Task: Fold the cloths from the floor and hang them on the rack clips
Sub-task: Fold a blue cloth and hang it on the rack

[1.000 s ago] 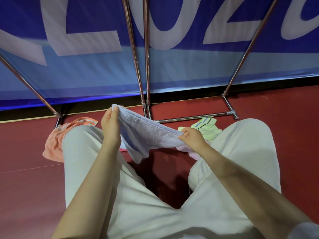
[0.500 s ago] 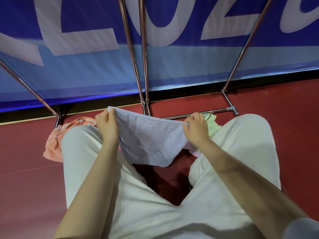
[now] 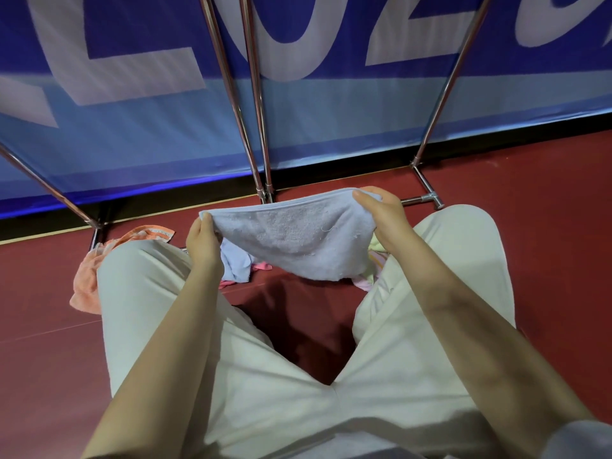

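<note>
Both hands [image 3: 203,241] [image 3: 381,210] stretch blue cloth [image 3: 291,240] (doubled over).

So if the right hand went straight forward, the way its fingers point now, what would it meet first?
Probably the rack's floor bar, just beyond the right hand gripping the light blue cloth. Depth is unclear, so the hand might pass above the bar.

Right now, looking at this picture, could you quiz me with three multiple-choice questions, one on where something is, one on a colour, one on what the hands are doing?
1. Where does the orange cloth lie?
A. On the floor by the left knee
B. On a rack clip
C. On the lap

2. What colour is the held cloth?
A. Green
B. Light blue
C. Red

3. How is it held?
A. One hand only
B. Both hands pinch its top edge
C. Dropped

Key: A, it rests on the red floor; B, pale blue terry; B, left hand and right hand grip opposite ends.
</note>
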Action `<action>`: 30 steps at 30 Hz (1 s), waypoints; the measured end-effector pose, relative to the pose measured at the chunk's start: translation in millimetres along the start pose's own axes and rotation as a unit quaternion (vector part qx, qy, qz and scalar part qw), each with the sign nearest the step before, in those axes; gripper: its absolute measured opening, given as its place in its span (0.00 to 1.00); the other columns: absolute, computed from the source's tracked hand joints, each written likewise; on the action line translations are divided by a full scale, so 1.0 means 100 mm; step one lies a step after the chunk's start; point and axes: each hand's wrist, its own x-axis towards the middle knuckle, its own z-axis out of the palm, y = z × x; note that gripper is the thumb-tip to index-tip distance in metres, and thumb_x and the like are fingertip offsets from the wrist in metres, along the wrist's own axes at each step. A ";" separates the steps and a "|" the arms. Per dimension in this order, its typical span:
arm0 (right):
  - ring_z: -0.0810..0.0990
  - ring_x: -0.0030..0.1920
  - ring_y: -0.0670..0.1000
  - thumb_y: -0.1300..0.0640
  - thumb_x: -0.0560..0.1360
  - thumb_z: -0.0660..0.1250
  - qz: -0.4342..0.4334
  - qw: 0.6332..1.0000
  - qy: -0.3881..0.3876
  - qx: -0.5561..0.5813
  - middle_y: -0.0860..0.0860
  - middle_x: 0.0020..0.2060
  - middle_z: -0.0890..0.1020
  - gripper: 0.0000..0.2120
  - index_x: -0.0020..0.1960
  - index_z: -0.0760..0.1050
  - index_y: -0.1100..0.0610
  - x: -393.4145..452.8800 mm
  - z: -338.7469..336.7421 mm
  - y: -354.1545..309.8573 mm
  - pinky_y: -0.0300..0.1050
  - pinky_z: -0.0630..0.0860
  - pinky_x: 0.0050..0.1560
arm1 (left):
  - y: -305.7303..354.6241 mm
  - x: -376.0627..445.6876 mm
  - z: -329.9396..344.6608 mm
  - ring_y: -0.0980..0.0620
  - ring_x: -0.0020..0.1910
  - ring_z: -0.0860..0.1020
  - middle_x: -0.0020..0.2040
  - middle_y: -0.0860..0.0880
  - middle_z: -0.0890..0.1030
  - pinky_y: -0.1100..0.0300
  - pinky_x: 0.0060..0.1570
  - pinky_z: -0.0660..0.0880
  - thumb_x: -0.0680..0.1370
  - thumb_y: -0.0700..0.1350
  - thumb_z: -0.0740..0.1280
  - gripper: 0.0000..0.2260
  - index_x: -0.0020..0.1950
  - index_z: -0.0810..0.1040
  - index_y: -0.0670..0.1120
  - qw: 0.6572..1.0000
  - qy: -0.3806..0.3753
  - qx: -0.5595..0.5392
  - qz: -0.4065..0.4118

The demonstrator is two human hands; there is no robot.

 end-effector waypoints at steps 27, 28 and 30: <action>0.75 0.39 0.41 0.60 0.76 0.67 -0.101 0.975 0.012 -0.198 0.45 0.38 0.78 0.02 0.44 0.77 0.58 0.03 -0.12 0.03 0.25 0.68 0.38 | 0.00 0.04 0.16 0.52 0.48 0.69 0.44 0.51 0.72 0.57 0.51 0.65 0.84 0.52 0.52 0.14 0.44 0.70 0.48 0.996 0.035 0.073 0.020; 0.75 0.39 0.42 0.61 0.76 0.66 -0.096 0.978 0.021 -0.183 0.45 0.38 0.78 0.03 0.44 0.77 0.58 0.04 -0.12 0.04 0.26 0.69 0.38 | -0.01 0.05 0.16 0.52 0.47 0.68 0.42 0.52 0.71 0.57 0.50 0.66 0.84 0.52 0.52 0.15 0.42 0.70 0.49 0.997 0.030 0.072 0.024; 0.74 0.39 0.43 0.60 0.76 0.66 -0.082 0.984 0.040 -0.153 0.46 0.37 0.78 0.04 0.42 0.76 0.56 0.06 -0.11 0.07 0.31 0.70 0.39 | -0.02 0.05 0.17 0.54 0.42 0.67 0.39 0.53 0.70 0.58 0.47 0.66 0.83 0.52 0.53 0.15 0.39 0.68 0.49 0.997 0.024 0.067 0.030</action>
